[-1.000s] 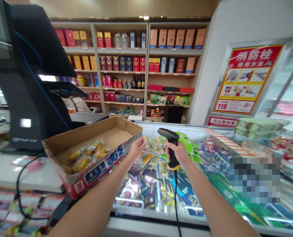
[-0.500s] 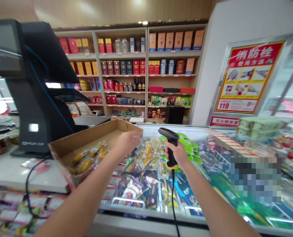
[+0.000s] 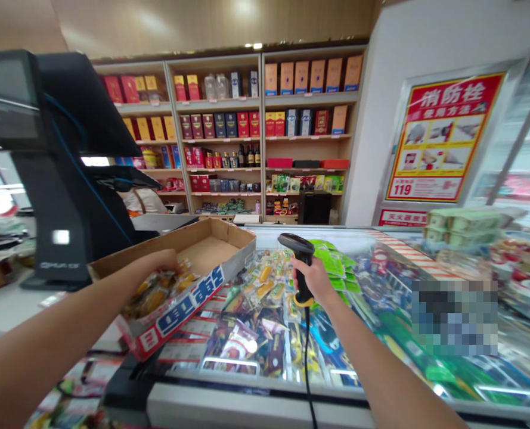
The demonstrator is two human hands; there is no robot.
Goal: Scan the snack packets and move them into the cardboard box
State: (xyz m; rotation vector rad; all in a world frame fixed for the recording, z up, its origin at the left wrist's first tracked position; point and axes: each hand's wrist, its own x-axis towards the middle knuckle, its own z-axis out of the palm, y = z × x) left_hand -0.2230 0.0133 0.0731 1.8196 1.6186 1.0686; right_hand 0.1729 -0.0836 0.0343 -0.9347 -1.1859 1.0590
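My right hand (image 3: 315,280) is closed around the grip of a black corded barcode scanner (image 3: 297,248), held upright over a pile of yellow snack packets (image 3: 265,285) on the freezer's glass lid. My left hand (image 3: 160,262) reaches down into an open cardboard box (image 3: 220,238) and rests on the yellow snack packets (image 3: 157,292) inside it. Its fingers curl down among the packets, and what they hold is hidden.
A black checkout terminal (image 3: 63,179) stands at the left on a white counter (image 3: 5,307). The glass-topped freezer (image 3: 381,268) full of packaged goods fills the front. Shelves of boxed goods (image 3: 247,119) line the back wall. Green packs (image 3: 465,223) sit at the right.
My left hand has moved left from the packets beside the scanner into the cardboard box. The right hand with the scanner has stayed almost still.
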